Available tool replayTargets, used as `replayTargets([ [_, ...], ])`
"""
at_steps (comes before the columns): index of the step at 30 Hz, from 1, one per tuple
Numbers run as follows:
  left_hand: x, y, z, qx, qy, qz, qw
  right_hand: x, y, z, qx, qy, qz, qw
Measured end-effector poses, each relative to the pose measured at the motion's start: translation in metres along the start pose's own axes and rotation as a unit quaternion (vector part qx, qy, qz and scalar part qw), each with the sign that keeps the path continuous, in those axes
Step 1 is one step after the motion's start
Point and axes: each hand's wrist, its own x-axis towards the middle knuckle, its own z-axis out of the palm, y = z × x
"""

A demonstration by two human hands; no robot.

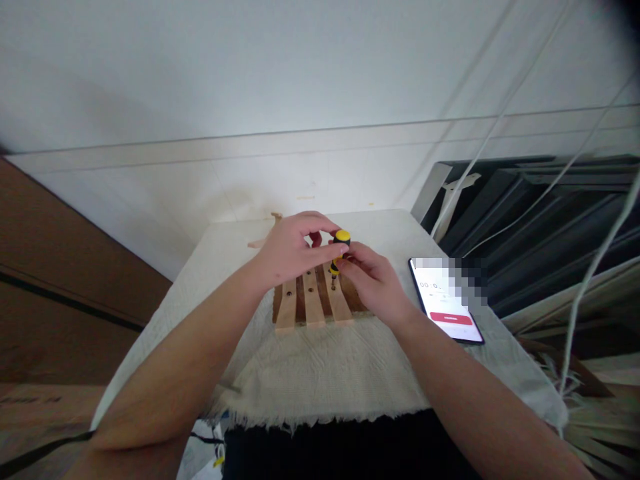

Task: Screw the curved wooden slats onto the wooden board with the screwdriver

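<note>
A small slatted wooden frame lies on the cloth-covered table. A short screwdriver with a yellow and black handle stands upright over one slat. My left hand curls around the top of the handle. My right hand pinches the lower part of the screwdriver near its tip, resting on the frame's right side. The screw, if any, is hidden by my fingers.
A phone with a lit timer screen lies to the right of the frame. Dark metal panels and white cords crowd the right side. A wooden piece lies behind my left hand. White wall tiles rise beyond the table.
</note>
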Motion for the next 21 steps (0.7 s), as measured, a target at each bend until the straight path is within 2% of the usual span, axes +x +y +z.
replayTargets([
  [7,-0.001,-0.005,-0.001,-0.023,-0.030,-0.045,0.998,0.001,0.010,0.002,0.048,0.002,0.029,0.998],
  [12,-0.003,0.000,0.001,-0.019,-0.048,-0.042,0.998,0.002,0.011,0.003,0.081,-0.005,0.035,0.996],
  [21,-0.004,-0.007,0.000,-0.020,-0.022,-0.069,0.997,0.002,0.014,0.000,0.076,-0.010,0.063,0.995],
])
